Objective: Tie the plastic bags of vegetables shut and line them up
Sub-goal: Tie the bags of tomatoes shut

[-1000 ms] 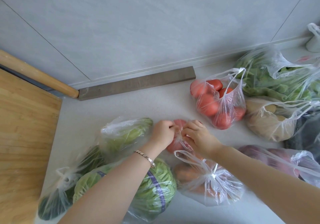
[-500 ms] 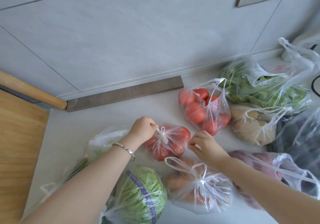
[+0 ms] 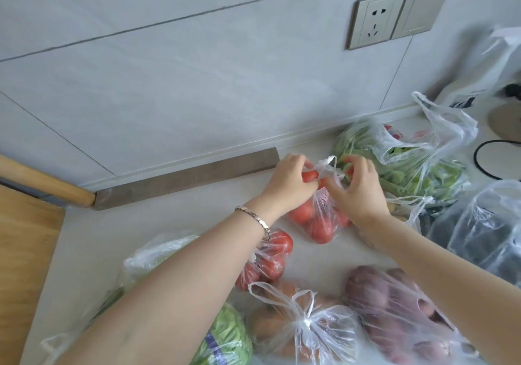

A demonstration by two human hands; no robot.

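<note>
Head view, and a pale grey tiled wall (image 3: 197, 68) fills the whole top half, meeting a white counter (image 3: 135, 218) that runs across below it. A wooden board (image 3: 25, 266) sits on the far left of the counter. Above it a round wooden handle (image 3: 48, 185) ends at a grey strip (image 3: 183, 180) lying along the foot of the wall.

Bags crowd the right and near side. There's a big bag of green beans (image 3: 408, 164) against the wall, handles loose, and a bag of dark stuff (image 3: 479, 235) at the right edge. A bag of purple roots (image 3: 394, 314) sits low down, with a knotted bag of orange-brown produce (image 3: 304, 325) just left of it. A cabbage bag (image 3: 225, 339) lies under the left forearm, and a small knotted bag of tomatoes (image 3: 270, 260) beside the left wrist.

Centre stage, the tomato bag (image 3: 321, 218) stands on the counter just beside the beans. The left hand (image 3: 290, 184) has its fingers curled round one handle and the right hand (image 3: 358, 192) pinches the other, with the handles crossing between them above the tomatoes.

Up on the wall there's a socket (image 3: 375, 19) with a blank plate (image 3: 421, 11) beside it. A thin bracelet (image 3: 255, 218) rings the left wrist.
</note>
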